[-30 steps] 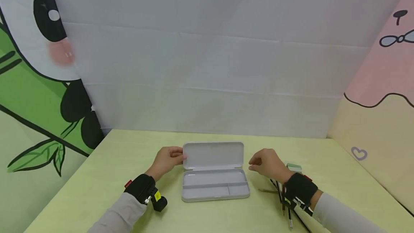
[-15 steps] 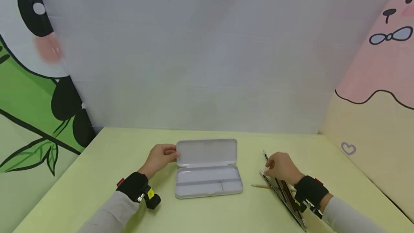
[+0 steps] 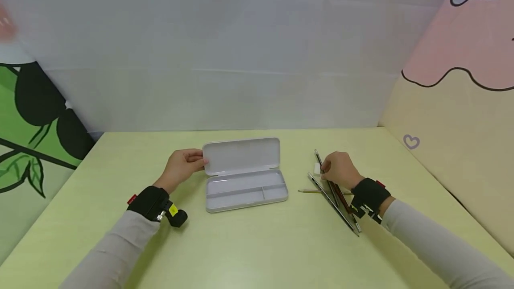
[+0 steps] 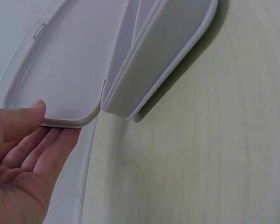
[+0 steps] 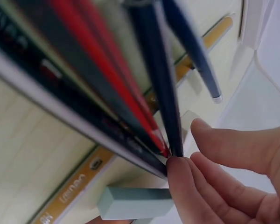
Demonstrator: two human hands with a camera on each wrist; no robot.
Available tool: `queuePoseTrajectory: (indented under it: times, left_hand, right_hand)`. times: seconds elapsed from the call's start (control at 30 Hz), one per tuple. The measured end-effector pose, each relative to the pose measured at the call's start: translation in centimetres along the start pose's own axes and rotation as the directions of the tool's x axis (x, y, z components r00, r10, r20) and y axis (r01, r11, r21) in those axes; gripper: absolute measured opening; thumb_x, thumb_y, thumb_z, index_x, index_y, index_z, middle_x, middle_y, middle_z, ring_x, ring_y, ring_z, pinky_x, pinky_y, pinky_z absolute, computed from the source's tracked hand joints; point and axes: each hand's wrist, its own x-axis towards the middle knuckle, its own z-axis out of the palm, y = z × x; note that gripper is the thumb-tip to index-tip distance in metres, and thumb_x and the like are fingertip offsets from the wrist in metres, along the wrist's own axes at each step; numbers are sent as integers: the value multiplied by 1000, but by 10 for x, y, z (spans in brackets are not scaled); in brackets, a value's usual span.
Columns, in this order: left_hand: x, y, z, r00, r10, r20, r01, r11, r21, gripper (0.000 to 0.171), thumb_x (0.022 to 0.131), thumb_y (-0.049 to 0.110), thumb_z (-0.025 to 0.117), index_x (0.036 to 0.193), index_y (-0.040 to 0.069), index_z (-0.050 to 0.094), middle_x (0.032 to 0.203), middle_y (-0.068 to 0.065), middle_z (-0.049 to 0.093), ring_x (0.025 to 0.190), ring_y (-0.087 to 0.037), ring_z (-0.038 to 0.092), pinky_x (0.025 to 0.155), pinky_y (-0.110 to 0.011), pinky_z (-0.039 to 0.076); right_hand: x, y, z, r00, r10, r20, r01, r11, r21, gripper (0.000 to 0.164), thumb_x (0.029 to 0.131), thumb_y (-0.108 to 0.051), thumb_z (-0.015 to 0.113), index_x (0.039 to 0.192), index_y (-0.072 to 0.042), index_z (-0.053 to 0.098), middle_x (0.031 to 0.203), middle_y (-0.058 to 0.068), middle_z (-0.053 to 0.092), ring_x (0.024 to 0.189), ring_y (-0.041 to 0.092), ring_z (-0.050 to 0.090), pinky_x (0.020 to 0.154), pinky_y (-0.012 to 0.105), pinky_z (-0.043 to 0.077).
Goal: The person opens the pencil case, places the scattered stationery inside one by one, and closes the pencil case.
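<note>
A white pencil case [image 3: 246, 191] stands with its lid raised, showing a long tray and two smaller compartments. My left hand [image 3: 182, 166] grips the lid's left edge, thumb [image 4: 25, 119] on the inner face and fingers behind. To the right of the case lies a loose bundle of dark and red pencils [image 3: 335, 206]. My right hand [image 3: 341, 171] is over their upper ends. In the right wrist view, the index fingertip meets the end of a dark blue pencil [image 5: 158, 79], while the thumb [image 5: 224, 142] stands apart from it.
A yellow pencil [image 3: 307, 191] lies crosswise beneath the bundle. A white eraser [image 3: 317, 168] is beside my right fingertips, and a pale green block [image 5: 135, 203] shows in the right wrist view. White sheeting [image 3: 241, 57] rises behind the table.
My right hand has moved right, away from beside the case and onto the pencils, which now lie in a different arrangement. My left hand stays on the lid. The head view has shifted.
</note>
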Motion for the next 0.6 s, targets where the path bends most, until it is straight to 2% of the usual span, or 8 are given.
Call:
queuePoseTrajectory:
  times: [0.17, 0.3, 0.43, 0.5, 0.6]
  left_hand:
    - [1, -1, -1, 1000, -16, 1, 16, 1000, 3, 44, 93, 19, 64, 128, -7, 56, 121, -26, 64, 91, -13, 73, 89, -29, 60]
    - [3, -1, 0, 1000, 0, 0, 0, 1000, -7, 43, 93, 18, 64, 128, -7, 57, 121, -26, 64, 91, -13, 73, 89, -28, 59]
    - [4, 0, 0, 1000, 6, -6, -6, 1000, -16, 43, 93, 16, 64, 128, -8, 56, 122, -27, 63, 87, -7, 73, 87, -26, 59]
    - [4, 0, -1, 1000, 1, -6, -1, 1000, -19, 43, 93, 16, 64, 128, -8, 56, 122, -28, 63, 85, -4, 72, 87, -25, 60]
    - [4, -1, -1, 1000, -11, -2, 11, 1000, -19, 44, 93, 16, 64, 129, -8, 55, 123, -28, 62, 85, -2, 71, 88, -27, 59]
  right_hand:
    - [1, 1, 3, 1000, 6, -6, -6, 1000, 12, 10, 75, 4, 74, 83, 7, 69, 75, 18, 66, 64, 23, 57, 58, 31, 50]
    - [3, 0, 2, 1000, 14, -23, -14, 1000, 16, 6, 76, 5, 70, 82, 7, 69, 76, 19, 66, 64, 24, 57, 59, 33, 51]
    - [8, -2, 3, 999, 30, -32, -31, 999, -25, 3, 75, 4, 71, 76, 6, 70, 73, 19, 66, 64, 26, 57, 60, 37, 52]
    - [11, -2, 5, 999, 44, -25, -45, 998, -41, 5, 75, 3, 73, 71, 5, 70, 68, 17, 67, 61, 25, 57, 59, 36, 52]
    - [12, -4, 8, 998, 66, -10, -66, 997, -35, 18, 75, 1, 74, 59, 2, 66, 53, 8, 58, 52, 18, 48, 53, 28, 43]
